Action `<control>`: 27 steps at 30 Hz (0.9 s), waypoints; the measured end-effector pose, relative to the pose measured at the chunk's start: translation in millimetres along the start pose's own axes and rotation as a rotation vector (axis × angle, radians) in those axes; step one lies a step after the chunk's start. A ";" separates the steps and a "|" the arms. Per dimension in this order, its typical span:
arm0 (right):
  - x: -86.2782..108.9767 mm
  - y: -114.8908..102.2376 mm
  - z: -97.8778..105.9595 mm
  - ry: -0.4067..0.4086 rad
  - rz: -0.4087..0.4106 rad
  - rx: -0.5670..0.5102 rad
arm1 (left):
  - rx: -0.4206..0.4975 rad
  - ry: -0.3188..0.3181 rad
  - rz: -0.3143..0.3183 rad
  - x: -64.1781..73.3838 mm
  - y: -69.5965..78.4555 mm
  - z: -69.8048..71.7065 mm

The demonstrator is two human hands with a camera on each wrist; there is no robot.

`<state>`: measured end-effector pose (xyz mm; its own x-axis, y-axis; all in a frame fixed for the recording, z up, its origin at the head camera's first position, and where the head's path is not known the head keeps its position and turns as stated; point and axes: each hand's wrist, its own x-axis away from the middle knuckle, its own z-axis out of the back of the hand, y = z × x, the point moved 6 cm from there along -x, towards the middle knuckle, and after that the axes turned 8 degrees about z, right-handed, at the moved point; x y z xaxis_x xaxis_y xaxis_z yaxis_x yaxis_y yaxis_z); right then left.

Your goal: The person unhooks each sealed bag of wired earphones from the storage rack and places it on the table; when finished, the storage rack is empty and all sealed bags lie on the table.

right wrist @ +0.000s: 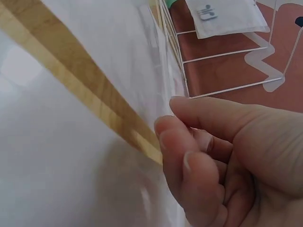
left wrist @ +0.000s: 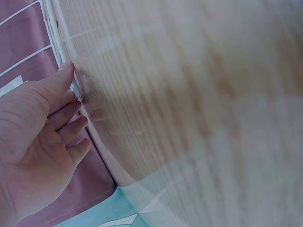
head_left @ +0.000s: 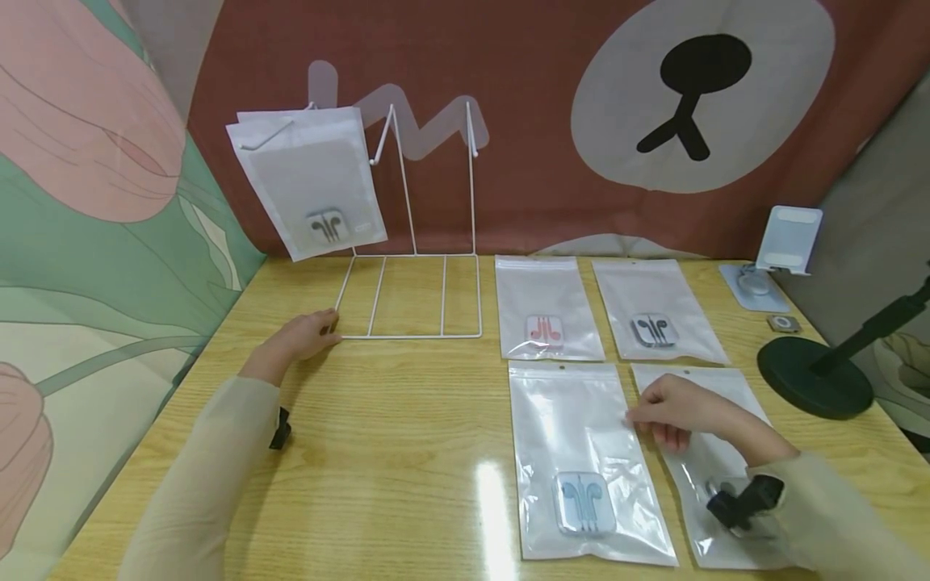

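My left hand (head_left: pixel 301 337) is at the front left corner of a white wire rack (head_left: pixel 410 337), thumb and fingertips pinching the wire. In the left wrist view its thumb and forefinger (left wrist: pixel 66 75) meet at that wire. My right hand (head_left: pixel 679 410) is over the front right bag (head_left: pixel 719 452), fingers loosely bent. Its fingertips are right at the edge of the front left bag (head_left: pixel 574 428), which holds blue earphones in a clear case (head_left: pixel 584 502). The right wrist view shows a small gap between thumb and forefinger (right wrist: pixel 170 125), with no bag gripped between them.
White bags with earphones (head_left: pixel 330 173) hang from the rack's left hook. Behind the front bags lie a bag with red earphones (head_left: pixel 548 307) and one with black earphones (head_left: pixel 657 307). A phone stand (head_left: pixel 788 242), a small square item (head_left: pixel 784 323) and a black round base (head_left: pixel 814 378) stand at right.
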<state>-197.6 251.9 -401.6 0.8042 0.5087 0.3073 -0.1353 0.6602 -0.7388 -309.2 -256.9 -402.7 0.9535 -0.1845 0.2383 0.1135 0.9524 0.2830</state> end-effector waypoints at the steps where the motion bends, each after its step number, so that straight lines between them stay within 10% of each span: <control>1: -0.7 -1.6 2.2 0.002 0.005 0.006 | -0.003 0.001 -0.002 0.6 0.3 0.3; 15: -40.2 -50.8 45.5 0.038 0.063 0.094 | 0.001 -0.017 0.009 1.9 0.3 0.4; 27: -117.8 -96.7 45.6 0.105 0.307 0.104 | -0.008 0.018 -0.025 -1.6 2.7 1.0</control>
<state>-305.6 153.3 -339.0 0.7711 0.6366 0.0125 -0.4343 0.5402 -0.7208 -310.7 -254.3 -401.4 0.9551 -0.2041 0.2147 0.1397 0.9494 0.2812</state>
